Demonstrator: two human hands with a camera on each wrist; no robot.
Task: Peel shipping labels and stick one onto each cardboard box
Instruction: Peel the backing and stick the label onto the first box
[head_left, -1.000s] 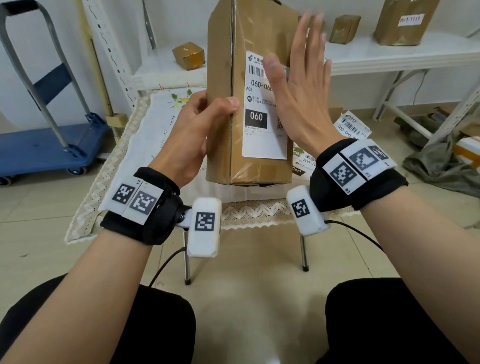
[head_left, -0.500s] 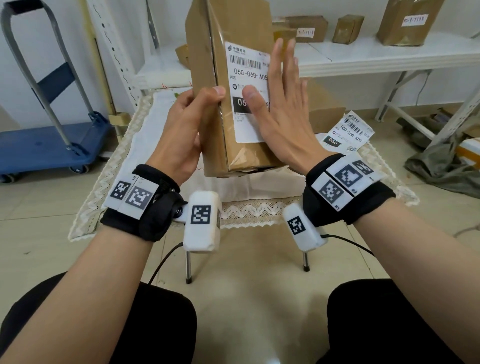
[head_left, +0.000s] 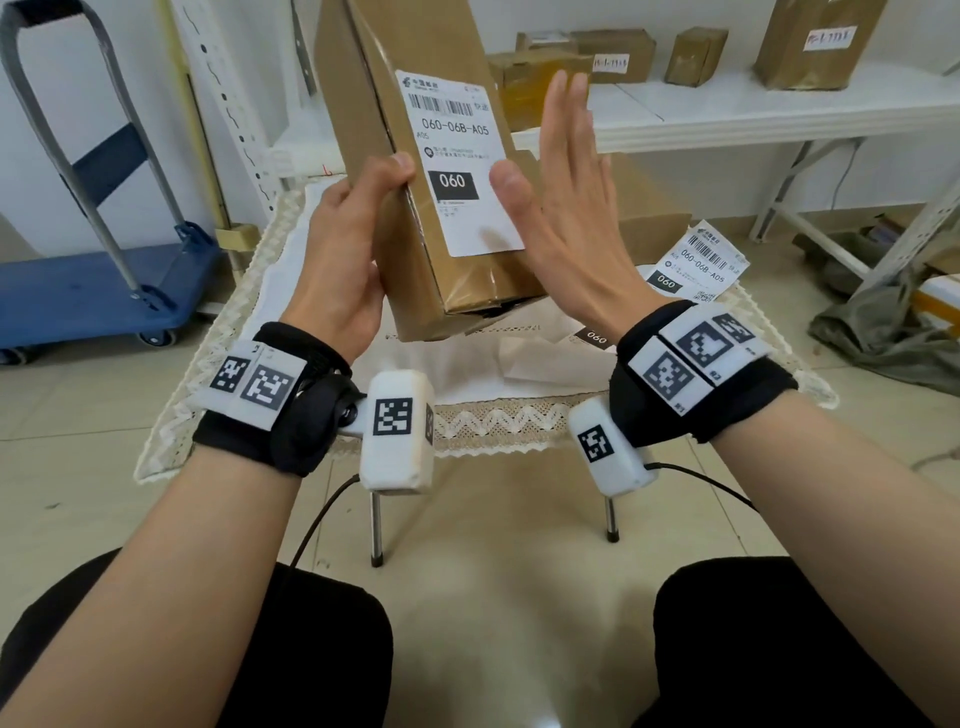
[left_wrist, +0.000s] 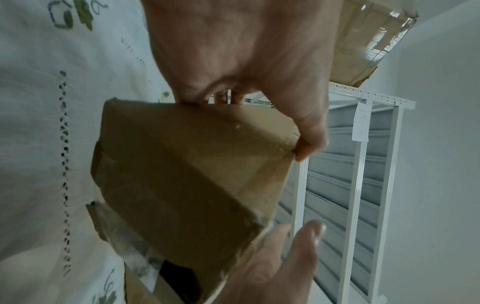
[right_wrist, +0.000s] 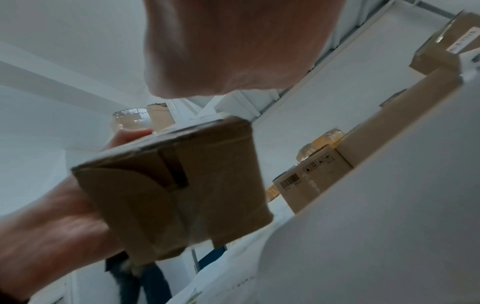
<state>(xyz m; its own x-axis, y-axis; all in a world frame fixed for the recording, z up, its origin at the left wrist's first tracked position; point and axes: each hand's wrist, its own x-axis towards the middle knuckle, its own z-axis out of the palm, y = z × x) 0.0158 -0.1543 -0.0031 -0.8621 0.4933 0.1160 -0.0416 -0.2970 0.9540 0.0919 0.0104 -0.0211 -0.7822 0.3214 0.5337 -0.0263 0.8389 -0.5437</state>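
A tall brown cardboard box (head_left: 379, 73) is held tilted above the small table, its lower end (left_wrist: 187, 176) (right_wrist: 182, 185) toward me. A white shipping label (head_left: 457, 156) marked 060 is stuck on its facing side. My left hand (head_left: 343, 244) grips the box's left edge, thumb on the front. My right hand (head_left: 566, 208) is flat with straight fingers, just right of the label, off the box face. More printed labels (head_left: 698, 262) lie on the table at right.
The table wears a white lace-edged cloth (head_left: 270, 291). Another box (head_left: 644, 218) sits on it behind my right hand. A white shelf (head_left: 779, 109) behind carries several taped boxes. A blue platform trolley (head_left: 98, 291) stands on the floor at left.
The box has tipped and swung left and up in my left hand. My right hand, which was pressing flat on the label, has come off it to the right.
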